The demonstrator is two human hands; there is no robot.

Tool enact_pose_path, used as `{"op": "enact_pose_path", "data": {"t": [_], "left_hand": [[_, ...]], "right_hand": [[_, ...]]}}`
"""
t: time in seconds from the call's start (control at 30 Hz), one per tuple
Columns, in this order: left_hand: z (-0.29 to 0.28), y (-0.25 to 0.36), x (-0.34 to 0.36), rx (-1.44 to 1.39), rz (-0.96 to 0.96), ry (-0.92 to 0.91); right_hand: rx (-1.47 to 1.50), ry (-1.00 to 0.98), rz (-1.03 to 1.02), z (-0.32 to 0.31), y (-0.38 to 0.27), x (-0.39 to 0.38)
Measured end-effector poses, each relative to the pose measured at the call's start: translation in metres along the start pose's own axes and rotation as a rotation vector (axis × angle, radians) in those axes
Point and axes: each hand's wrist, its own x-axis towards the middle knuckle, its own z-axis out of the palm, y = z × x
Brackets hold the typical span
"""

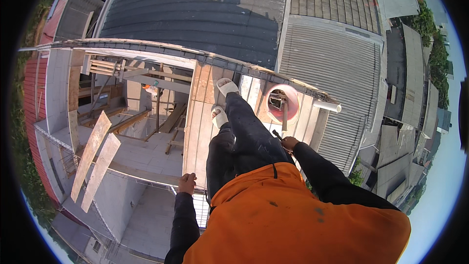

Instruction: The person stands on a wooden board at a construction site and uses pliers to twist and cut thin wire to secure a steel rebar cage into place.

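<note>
My right hand (290, 143) is closed around a dark hand tool (277, 134), whose exact kind is too small to tell. It is near a pinkish-red bucket (292, 101) on the planks. Inside the bucket are dark metal pieces, and a wooden handle (285, 117) sticks out of it. My left hand (187, 184) hangs low beside my left leg, fingers curled, with no object showing in it. Under my feet, in pale slides (220, 117), lies a deck of wooden planks (200, 90).
Left of the deck is an open drop into a room with timber props (132, 120). Two loose boards (92, 156) lean across its far-left wall. A rebar beam cage (161, 49) runs along the front edge. A white pipe (326, 106) juts out right. Corrugated roofs (332, 68) lie beyond.
</note>
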Motion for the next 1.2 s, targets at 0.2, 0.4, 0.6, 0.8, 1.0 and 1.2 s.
{"op": "enact_pose_path", "data": {"t": [0.2,0.4,0.6,0.8,1.0,1.2], "left_hand": [[0.034,0.092,0.047,-0.044,0.121,0.063],[0.040,0.183,0.089,-0.307,0.213,0.180],[0.064,0.183,0.175,-0.162,0.258,0.411],[0.132,0.151,0.323,0.164,0.142,0.404],[0.206,0.112,0.526,0.389,0.134,0.193],[0.254,0.092,0.658,0.654,0.295,0.103]], "right_hand": [[0.110,0.070,0.064,-0.084,-0.096,0.007],[-0.261,0.125,-0.146,-0.148,-0.179,0.066],[-0.489,0.187,-0.131,-0.152,-0.249,0.189],[-0.437,0.298,-0.190,-0.126,-0.250,0.368],[-0.403,0.579,-0.267,-0.087,-0.216,0.509],[-0.390,0.647,-0.256,-0.062,-0.158,0.578]]}}
